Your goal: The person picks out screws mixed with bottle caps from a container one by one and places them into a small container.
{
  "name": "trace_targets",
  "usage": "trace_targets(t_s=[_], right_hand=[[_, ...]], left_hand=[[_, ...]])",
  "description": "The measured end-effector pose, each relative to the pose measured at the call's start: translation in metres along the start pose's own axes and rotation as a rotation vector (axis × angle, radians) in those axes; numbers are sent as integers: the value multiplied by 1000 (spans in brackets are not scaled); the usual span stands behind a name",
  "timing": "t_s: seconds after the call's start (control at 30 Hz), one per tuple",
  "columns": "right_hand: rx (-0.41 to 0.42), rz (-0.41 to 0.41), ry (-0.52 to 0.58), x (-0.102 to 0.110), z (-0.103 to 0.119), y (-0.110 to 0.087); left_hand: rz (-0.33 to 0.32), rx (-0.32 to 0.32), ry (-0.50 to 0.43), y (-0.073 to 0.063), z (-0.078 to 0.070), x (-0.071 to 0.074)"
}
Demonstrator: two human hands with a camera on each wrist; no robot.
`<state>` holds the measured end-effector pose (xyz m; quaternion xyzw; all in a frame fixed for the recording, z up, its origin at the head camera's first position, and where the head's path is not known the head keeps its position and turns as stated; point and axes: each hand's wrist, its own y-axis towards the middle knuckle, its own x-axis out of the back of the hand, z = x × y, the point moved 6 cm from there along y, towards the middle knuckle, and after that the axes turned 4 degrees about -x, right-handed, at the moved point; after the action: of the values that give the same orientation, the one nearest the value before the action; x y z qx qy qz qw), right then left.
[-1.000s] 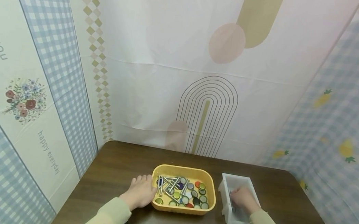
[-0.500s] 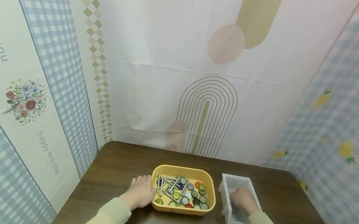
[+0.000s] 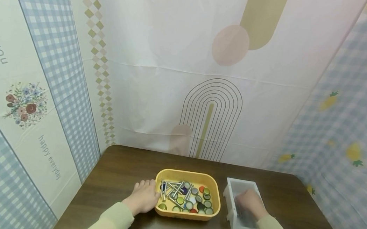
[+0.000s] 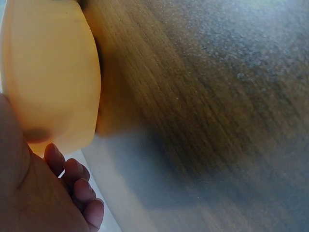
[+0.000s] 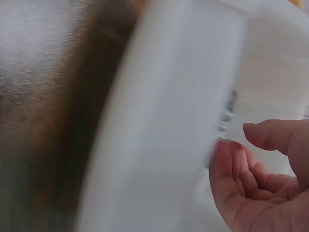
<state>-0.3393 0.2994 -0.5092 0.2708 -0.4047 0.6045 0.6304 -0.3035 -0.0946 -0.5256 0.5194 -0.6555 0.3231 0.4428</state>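
A yellow tray (image 3: 213, 209) stands mid-table with long metal screws (image 3: 179, 188) heaped at its left and bottle caps (image 3: 207, 203) scattered mostly to the right. My left hand (image 3: 144, 195) rests against the tray's left side, its fingers loosely bent in the left wrist view. To the right is a narrow white bin (image 3: 232, 210), and my right hand (image 3: 250, 201) reaches down inside it. In the right wrist view thumb and fingertips are apart with nothing between them. A small dark metal thing (image 5: 229, 111) lies by the bin's inner wall, close to the fingertips; its kind is unclear.
Both containers stand on a dark brown wooden table (image 3: 127, 160), a gap apart. White printed cloth (image 3: 146, 101) hangs behind it. Checked cloth (image 3: 343, 131) hangs at the right side, and a patterned one (image 3: 30, 94) at the left.
Within the white bin my right hand has shifted slightly, and the grey metal thing seen by its fingers earlier no longer shows in the head view. My left hand and the tray have stayed put.
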Motion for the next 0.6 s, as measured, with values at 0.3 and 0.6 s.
trace_targets(t_s=[0.3, 0.6], right_hand=[[-4, 25, 258, 23, 65, -14], [10, 138, 372, -23, 120, -20]], left_hand=[[-6, -6, -14, -3, 0, 6], [18, 1, -34, -4, -2, 3]])
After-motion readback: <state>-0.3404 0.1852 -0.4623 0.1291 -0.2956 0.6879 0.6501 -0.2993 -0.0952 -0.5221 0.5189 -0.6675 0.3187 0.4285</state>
